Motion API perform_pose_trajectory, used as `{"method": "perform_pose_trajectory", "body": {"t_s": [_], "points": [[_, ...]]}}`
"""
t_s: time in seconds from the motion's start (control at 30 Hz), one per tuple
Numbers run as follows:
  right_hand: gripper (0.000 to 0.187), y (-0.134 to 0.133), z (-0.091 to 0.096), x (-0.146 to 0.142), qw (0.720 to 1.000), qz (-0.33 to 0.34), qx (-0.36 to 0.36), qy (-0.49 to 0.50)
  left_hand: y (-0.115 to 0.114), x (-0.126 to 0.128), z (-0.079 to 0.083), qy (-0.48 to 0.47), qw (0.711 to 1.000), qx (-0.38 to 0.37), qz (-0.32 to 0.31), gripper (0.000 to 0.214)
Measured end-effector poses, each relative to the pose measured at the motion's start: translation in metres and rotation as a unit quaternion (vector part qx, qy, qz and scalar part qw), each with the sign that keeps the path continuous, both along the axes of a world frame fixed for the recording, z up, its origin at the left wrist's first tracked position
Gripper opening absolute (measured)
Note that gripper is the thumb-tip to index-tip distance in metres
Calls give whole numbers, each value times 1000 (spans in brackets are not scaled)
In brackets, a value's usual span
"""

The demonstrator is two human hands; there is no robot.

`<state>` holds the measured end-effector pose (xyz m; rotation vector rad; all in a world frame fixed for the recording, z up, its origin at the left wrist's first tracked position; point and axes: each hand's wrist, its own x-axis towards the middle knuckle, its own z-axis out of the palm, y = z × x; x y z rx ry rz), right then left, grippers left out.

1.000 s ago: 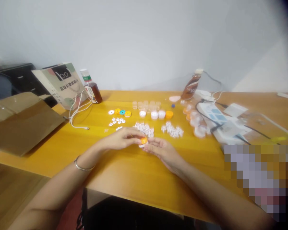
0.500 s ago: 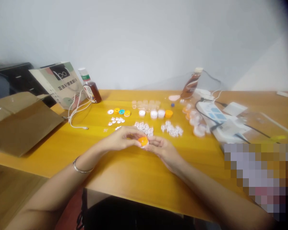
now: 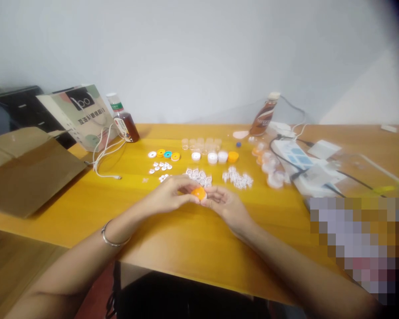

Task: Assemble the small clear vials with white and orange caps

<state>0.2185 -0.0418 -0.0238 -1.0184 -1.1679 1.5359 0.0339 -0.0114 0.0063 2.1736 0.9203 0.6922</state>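
Between my left hand (image 3: pixel 173 194) and my right hand (image 3: pixel 224 207) is a small round orange cap (image 3: pixel 198 193), held by the fingertips of both above the table. My fingers partly cover its edge. Just beyond the hands lie a heap of small white plastic pieces (image 3: pixel 199 176) and a second heap (image 3: pixel 238 178). Behind these stand white caps (image 3: pixel 213 157) and another orange cap (image 3: pixel 233 157). To their left are flat rings in white, yellow and a blue one (image 3: pixel 167 154), with small white discs (image 3: pixel 160 166) in front.
Clear little cups (image 3: pixel 201 144) stand in a group farther back. At the left are a cardboard box (image 3: pixel 33 170), a paper bag (image 3: pixel 83 117), a white cable (image 3: pixel 101 161) and a bottle (image 3: pixel 124 119). A tilted brown bottle (image 3: pixel 265 116), assorted caps (image 3: pixel 269 164) and a power strip (image 3: pixel 295 161) occupy the right.
Both hands keep hold of the orange cap at nearly the same spot. The cap looks tilted slightly differently between the fingers. The camera view has shifted a little.
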Motion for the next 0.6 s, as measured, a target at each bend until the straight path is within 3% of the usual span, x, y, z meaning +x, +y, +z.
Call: {"method": "perform_pose_trajectory", "body": {"t_s": [0.2, 0.43, 0.6], "points": [[28, 1, -3, 0, 998, 8, -29, 53, 0, -1, -2, -24, 999, -31, 1, 27], [34, -2, -8, -2, 989, 85, -66, 104, 0, 0, 1, 3, 1000, 3, -18, 23], [36, -3, -8, -2, 995, 56, -49, 61, -2, 1, 1, 25, 1000, 18, -7, 21]]}}
